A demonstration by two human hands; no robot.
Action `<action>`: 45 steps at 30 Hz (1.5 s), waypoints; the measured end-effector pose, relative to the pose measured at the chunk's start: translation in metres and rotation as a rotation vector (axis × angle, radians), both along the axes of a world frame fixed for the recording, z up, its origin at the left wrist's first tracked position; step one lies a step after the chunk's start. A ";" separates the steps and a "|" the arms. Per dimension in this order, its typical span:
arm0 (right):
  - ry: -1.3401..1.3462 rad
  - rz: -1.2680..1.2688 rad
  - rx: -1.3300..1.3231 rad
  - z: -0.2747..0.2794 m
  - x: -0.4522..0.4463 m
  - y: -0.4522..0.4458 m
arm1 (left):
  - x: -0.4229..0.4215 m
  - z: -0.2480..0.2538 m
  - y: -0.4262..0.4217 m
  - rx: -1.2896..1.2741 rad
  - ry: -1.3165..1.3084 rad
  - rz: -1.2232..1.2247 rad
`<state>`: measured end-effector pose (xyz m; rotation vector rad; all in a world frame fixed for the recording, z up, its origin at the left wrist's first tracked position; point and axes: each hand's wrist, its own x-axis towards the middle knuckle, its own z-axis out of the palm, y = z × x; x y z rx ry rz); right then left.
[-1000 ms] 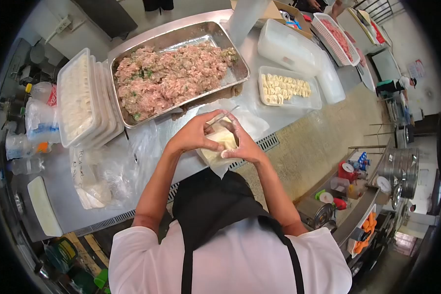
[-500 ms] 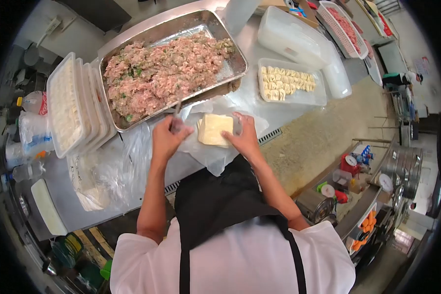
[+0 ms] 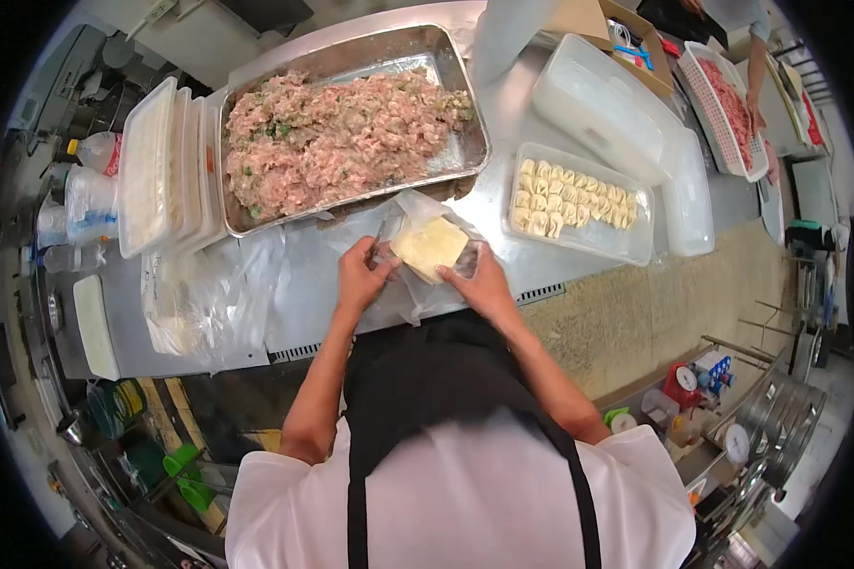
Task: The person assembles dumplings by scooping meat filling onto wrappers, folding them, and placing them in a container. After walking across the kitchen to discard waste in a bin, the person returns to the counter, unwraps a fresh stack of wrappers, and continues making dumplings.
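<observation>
A stack of square, pale yellow dumpling wrappers [image 3: 431, 248] rests tilted on a clear plastic bag [image 3: 410, 296] near the table's front edge. My right hand [image 3: 479, 286] grips the stack at its right corner, thumb on top and fingers under the plastic. On the other side, my left hand [image 3: 361, 277] is closed on the bag's left edge, its fingertips partly hidden by plastic. Just beyond my hands stands a large metal tray [image 3: 351, 201] of minced meat filling [image 3: 342, 133] with green bits. To the right, a clear plastic container [image 3: 579, 248] holds rows of folded dumplings [image 3: 569, 194].
Stacked lidded containers [image 3: 147, 171] lean at the tray's left. Crumpled plastic bags [image 3: 209, 303] lie in front of them. Large translucent containers [image 3: 603, 109] stand at the back right. Beyond, a co-worker's arm [image 3: 757, 71] reaches into a white basket [image 3: 697, 95] of pink meat.
The wrapper stack has turned and tilted, with the plastic drawn up around it. My left hand has come in and closed on the plastic. A co-worker's arm has appeared at the far basket.
</observation>
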<state>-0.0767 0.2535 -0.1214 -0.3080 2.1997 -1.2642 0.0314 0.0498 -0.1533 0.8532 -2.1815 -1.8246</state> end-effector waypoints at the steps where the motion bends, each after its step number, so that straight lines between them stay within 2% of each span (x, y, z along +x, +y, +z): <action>1: 0.024 0.010 0.113 0.018 -0.005 0.002 | -0.002 0.003 -0.002 -0.194 -0.105 -0.001; 2: 0.319 0.016 0.189 0.016 -0.005 0.007 | 0.004 0.000 -0.008 -0.308 -0.083 0.014; 3: 0.314 0.017 0.185 0.018 -0.007 0.007 | 0.009 0.009 -0.013 -0.311 -0.089 0.014; 5: 0.341 0.174 -0.042 0.025 -0.010 0.004 | 0.015 0.043 -0.020 -0.357 -0.080 0.032; 6: 0.339 0.177 -0.047 0.022 -0.011 -0.002 | 0.015 0.053 -0.022 -0.360 -0.084 0.036; 8: 0.495 0.337 -0.197 0.012 -0.013 -0.024 | 0.016 0.068 -0.028 -0.425 -0.185 0.009; 9: 0.496 0.339 -0.207 0.007 -0.019 -0.033 | 0.015 0.073 -0.029 -0.433 -0.185 0.014; 11: 0.672 0.329 -0.127 -0.003 -0.036 -0.051 | 0.011 0.077 -0.028 -0.510 -0.191 0.026; 12: 0.686 0.243 -0.130 -0.008 -0.047 -0.058 | 0.012 0.078 -0.029 -0.514 -0.189 0.030; 13: 0.697 0.157 -0.130 -0.016 -0.058 -0.063 | 0.013 0.077 -0.029 -0.497 -0.212 0.020; 14: 0.673 0.162 -0.025 -0.034 -0.073 -0.065 | 0.014 0.075 -0.029 -0.478 -0.234 0.011; 18: 0.523 0.210 0.015 -0.070 -0.102 -0.064 | 0.026 0.047 -0.034 -0.376 -0.205 -0.009; 20: 0.538 0.239 0.065 -0.051 -0.097 -0.051 | 0.035 0.042 -0.036 -0.517 -0.215 0.005; 22: 0.556 0.273 0.114 -0.021 -0.082 -0.042 | 0.045 0.037 -0.044 -0.440 -0.201 0.037; 24: 0.569 0.182 -0.073 0.005 -0.059 -0.033 | 0.054 0.038 -0.050 -0.363 -0.177 0.067; 25: 0.564 0.190 -0.074 0.007 -0.045 -0.032 | 0.055 0.050 -0.047 -0.360 -0.183 0.074; 27: 0.608 0.369 -0.270 0.011 -0.023 -0.041 | 0.051 0.072 -0.043 -0.229 -0.247 0.054; 30: 0.731 0.347 -0.169 0.013 -0.011 -0.059 | 0.050 0.085 -0.044 -0.252 -0.302 -0.068; 33: 0.659 0.389 -0.064 0.003 -0.014 -0.063 | 0.051 0.097 -0.043 -0.194 -0.303 -0.091; 40: 0.672 0.368 -0.076 0.002 -0.013 -0.059 | 0.044 0.118 -0.053 -0.266 -0.325 -0.172; 45: 0.628 0.346 -0.092 -0.004 -0.014 -0.060 | 0.032 0.112 -0.053 -0.366 -0.262 -0.260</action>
